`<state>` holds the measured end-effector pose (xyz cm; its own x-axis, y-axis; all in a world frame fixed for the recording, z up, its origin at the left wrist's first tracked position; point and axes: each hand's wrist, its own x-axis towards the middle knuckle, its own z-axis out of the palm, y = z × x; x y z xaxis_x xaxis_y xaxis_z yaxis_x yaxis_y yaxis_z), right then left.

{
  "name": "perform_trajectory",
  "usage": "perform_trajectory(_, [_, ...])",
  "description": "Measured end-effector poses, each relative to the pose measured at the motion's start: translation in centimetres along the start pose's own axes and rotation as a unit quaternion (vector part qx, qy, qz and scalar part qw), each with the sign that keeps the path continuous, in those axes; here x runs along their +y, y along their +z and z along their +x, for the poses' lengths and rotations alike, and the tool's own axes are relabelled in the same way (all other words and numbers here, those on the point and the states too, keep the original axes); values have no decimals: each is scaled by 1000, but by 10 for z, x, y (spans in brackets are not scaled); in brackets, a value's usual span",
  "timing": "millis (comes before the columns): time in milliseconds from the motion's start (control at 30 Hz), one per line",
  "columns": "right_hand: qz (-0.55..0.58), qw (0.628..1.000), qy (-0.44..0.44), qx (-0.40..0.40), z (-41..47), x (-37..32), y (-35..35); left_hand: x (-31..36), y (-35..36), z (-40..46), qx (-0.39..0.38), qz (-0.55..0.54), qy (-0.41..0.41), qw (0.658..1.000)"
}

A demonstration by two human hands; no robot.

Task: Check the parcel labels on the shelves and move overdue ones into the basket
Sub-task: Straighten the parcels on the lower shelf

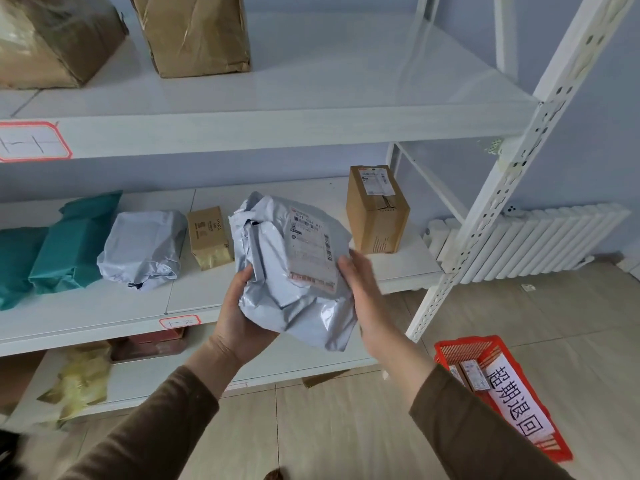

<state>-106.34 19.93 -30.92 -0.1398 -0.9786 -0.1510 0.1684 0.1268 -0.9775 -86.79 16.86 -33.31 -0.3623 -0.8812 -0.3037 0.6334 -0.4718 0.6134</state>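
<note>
Left hand point(242, 317) cups the underside of a crumpled, glossy grey plastic parcel point(294, 271), fingers curled into its left fold. Right hand point(363, 292) presses flat against the parcel's right edge, fingers extended. The parcel is held clear of the middle shelf point(104, 306), in front of its front edge, with the white printed label point(311, 251) facing up; the print is too small to read. A red slotted plastic basket point(460, 351) stands on the floor at right, partly cut off behind the right sleeve, with a small box inside.
</note>
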Motion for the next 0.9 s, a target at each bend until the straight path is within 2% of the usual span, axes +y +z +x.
perform_trajectory(67, [119, 976, 167, -77, 18, 10, 15, 9, -23, 18, 1, -17, -21, 1000])
perform_trajectory(100, [145, 965, 191, -107, 15, 13, 14, 8, -24, 21, 10, -16, -30, 999])
perform_trajectory(200, [168, 958, 189, -139, 17, 26, 11, 7, -33, 31, 47, 33, -36, 998])
perform_trajectory(300, [159, 966, 169, -113, 37, 35, 13, 15, -41, 42, 83, 165, -1, 983])
perform_trajectory(367, [128, 975, 157, -93, 59, 43, 18, 21, -49, 49, 106, 205, 11, 973])
perform_trajectory(533, [34, 988, 143, -55, 113, 46, 36, 29, -47, 72, 58, 306, -31, 950])
perform_trajectory(700, [-39, 987, 156, -9, 163, 38, 45, 45, -37, 124, 78, 304, -19, 949])
perform_trajectory(833, [-45, 984, 175, 8, 203, 29, 46, 59, -30, 170, 102, 266, 10, 958])
perform_trajectory(900, [-51, 986, 157, 24, 224, 30, 47, 64, -29, 195, 106, 254, 12, 961])
